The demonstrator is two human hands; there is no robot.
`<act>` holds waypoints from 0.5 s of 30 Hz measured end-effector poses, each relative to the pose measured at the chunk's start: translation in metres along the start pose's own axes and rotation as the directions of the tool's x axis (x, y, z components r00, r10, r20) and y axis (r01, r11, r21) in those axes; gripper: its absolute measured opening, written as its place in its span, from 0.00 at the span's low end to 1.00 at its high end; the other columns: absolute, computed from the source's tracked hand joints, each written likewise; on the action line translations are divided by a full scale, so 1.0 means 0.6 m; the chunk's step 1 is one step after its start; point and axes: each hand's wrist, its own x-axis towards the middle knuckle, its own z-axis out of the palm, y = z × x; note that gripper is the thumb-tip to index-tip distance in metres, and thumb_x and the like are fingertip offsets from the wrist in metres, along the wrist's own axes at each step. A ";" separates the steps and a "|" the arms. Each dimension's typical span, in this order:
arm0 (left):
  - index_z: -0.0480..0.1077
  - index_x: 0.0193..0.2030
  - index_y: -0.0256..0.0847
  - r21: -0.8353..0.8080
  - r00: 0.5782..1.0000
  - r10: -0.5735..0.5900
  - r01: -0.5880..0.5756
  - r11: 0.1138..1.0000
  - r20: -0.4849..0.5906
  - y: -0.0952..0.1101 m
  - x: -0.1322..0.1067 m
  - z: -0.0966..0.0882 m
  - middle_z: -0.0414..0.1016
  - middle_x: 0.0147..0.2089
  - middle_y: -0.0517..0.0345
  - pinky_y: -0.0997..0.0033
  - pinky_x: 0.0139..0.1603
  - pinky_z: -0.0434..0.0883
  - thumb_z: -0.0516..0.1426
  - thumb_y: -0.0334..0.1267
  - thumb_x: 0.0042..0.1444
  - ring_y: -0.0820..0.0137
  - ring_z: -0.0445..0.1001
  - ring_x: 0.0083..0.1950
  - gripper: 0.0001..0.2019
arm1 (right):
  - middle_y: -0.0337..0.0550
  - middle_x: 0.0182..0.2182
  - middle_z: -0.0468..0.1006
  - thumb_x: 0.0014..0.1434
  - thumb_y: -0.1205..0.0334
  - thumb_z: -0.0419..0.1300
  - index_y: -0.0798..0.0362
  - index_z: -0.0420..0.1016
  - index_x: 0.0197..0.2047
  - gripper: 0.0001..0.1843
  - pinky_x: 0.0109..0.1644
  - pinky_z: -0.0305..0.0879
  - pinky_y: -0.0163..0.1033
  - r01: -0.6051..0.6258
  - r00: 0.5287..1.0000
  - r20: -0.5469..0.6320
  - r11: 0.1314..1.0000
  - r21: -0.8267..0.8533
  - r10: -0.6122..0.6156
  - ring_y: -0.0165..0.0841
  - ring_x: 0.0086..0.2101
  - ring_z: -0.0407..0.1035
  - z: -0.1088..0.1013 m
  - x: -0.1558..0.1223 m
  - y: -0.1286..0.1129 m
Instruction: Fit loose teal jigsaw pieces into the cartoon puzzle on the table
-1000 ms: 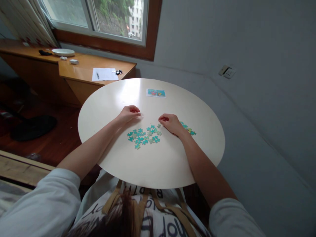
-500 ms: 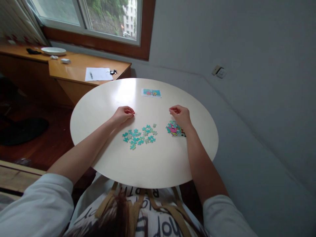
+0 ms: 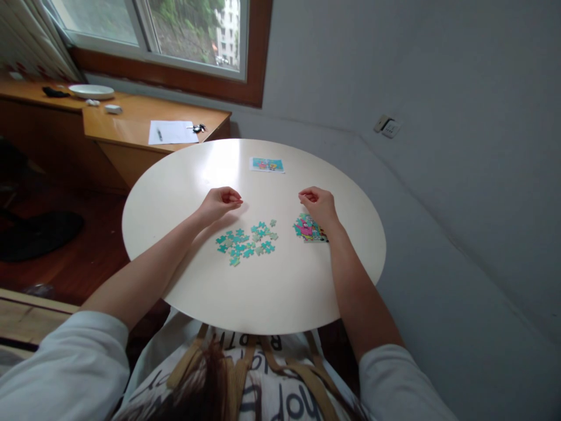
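Right hand (image 3: 319, 204) curled shut, fingertips pinched; could not tell if piece held. Left hand (image 3: 218, 203) likewise. Assembled puzzle section (image 3: 307, 230) lay just beside right wrist; loose teal pieces (image 3: 246, 240) between forearms on round table (image 3: 280, 292).

both arms stretch out, bare from the elbow, angling inward. left hand (image 3: 220, 202) sits knuckles up, fingers curled, thumb pinched against the fingertips. right hand (image 3: 319, 204), well apart to the right, curls closed the same way, level with it.
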 end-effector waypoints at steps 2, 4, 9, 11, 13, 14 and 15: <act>0.71 0.27 0.37 0.008 1.000 0.004 -0.004 1.000 -0.006 -0.002 0.003 -0.001 0.76 0.26 0.57 0.68 0.40 0.72 0.64 0.28 0.38 0.70 0.77 0.34 0.08 | 0.40 0.23 0.75 0.49 0.59 0.58 0.55 0.75 0.30 0.09 0.33 0.65 0.37 0.000 1.000 0.008 1.000 -0.005 0.000 0.31 0.26 0.69 0.000 0.000 0.000; 0.70 0.26 0.37 0.016 1.000 0.005 -0.005 1.000 -0.017 -0.003 0.005 -0.003 0.75 0.25 0.57 0.68 0.39 0.72 0.65 0.28 0.38 0.70 0.77 0.32 0.09 | 0.40 0.23 0.75 0.49 0.59 0.58 0.55 0.75 0.30 0.09 0.33 0.65 0.36 0.002 1.000 0.019 1.000 -0.006 -0.002 0.31 0.26 0.69 0.001 0.000 -0.001; 0.69 0.24 0.36 0.046 1.000 -0.006 0.007 0.999 -0.025 -0.004 0.004 -0.004 0.75 0.23 0.57 0.69 0.33 0.72 0.67 0.31 0.37 0.71 0.75 0.27 0.10 | 0.40 0.23 0.74 0.49 0.60 0.58 0.55 0.74 0.29 0.08 0.33 0.65 0.36 -0.002 0.999 0.040 1.000 -0.003 0.002 0.31 0.26 0.69 0.005 -0.001 -0.001; 0.69 0.25 0.36 0.053 0.999 -0.011 0.012 0.999 -0.032 -0.004 0.003 -0.004 0.75 0.23 0.57 0.70 0.32 0.71 0.67 0.31 0.37 0.71 0.75 0.27 0.10 | 0.39 0.22 0.74 0.48 0.60 0.58 0.55 0.74 0.29 0.07 0.33 0.65 0.36 -0.003 0.999 0.049 1.000 0.005 0.003 0.31 0.26 0.69 0.007 -0.002 -0.001; 0.70 0.26 0.36 0.052 0.999 -0.010 0.012 0.999 -0.047 -0.004 0.002 -0.002 0.76 0.25 0.57 0.71 0.32 0.70 0.66 0.30 0.38 0.72 0.74 0.28 0.09 | 0.39 0.22 0.74 0.48 0.60 0.58 0.55 0.74 0.29 0.07 0.33 0.65 0.37 -0.003 0.999 0.052 1.000 0.010 0.003 0.31 0.26 0.68 0.008 -0.002 0.000; 0.70 0.26 0.36 0.050 0.999 -0.008 0.011 0.999 -0.052 -0.004 0.002 -0.002 0.76 0.25 0.57 0.71 0.33 0.70 0.66 0.30 0.38 0.72 0.74 0.28 0.09 | 0.39 0.22 0.74 0.48 0.61 0.58 0.55 0.74 0.29 0.07 0.33 0.65 0.37 -0.004 0.999 0.051 1.000 0.012 0.004 0.31 0.26 0.68 0.009 -0.002 0.000; 0.70 0.27 0.36 0.052 0.999 -0.006 0.008 0.999 -0.054 -0.004 0.002 -0.001 0.76 0.25 0.57 0.71 0.33 0.70 0.65 0.29 0.39 0.73 0.74 0.29 0.08 | 0.39 0.22 0.74 0.48 0.61 0.58 0.55 0.74 0.29 0.07 0.33 0.65 0.37 -0.006 0.999 0.052 1.000 0.014 0.005 0.31 0.26 0.69 0.009 -0.002 0.000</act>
